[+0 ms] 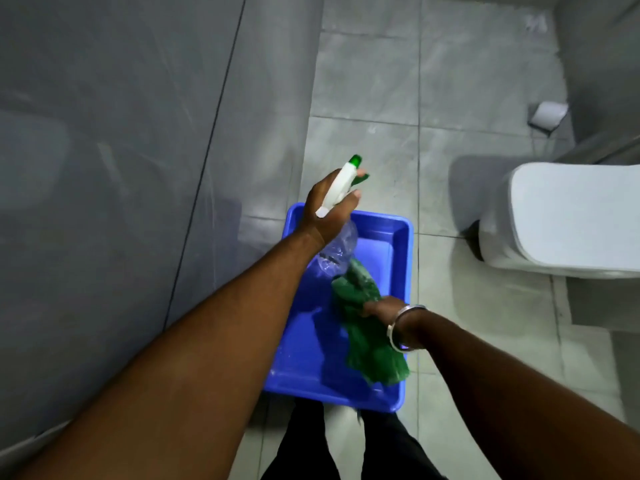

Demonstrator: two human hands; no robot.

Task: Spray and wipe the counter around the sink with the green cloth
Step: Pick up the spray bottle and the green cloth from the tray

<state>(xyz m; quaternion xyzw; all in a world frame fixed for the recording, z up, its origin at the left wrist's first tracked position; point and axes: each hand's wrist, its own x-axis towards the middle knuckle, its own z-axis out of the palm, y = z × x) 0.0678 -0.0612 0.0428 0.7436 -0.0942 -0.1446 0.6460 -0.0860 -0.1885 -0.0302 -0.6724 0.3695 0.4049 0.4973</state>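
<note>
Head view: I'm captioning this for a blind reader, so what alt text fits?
Over a blue tub on a grey tiled floor, the left hand grips a spray bottle by its trigger head and the right hand holds a green cloth. A white toilet stands to the right.

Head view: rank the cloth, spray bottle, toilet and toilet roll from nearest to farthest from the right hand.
1. Cloth, gripped in the right hand.
2. Spray bottle, up-left, in the left hand.
3. Toilet, to the right.
4. Toilet roll, far upper right.
</note>
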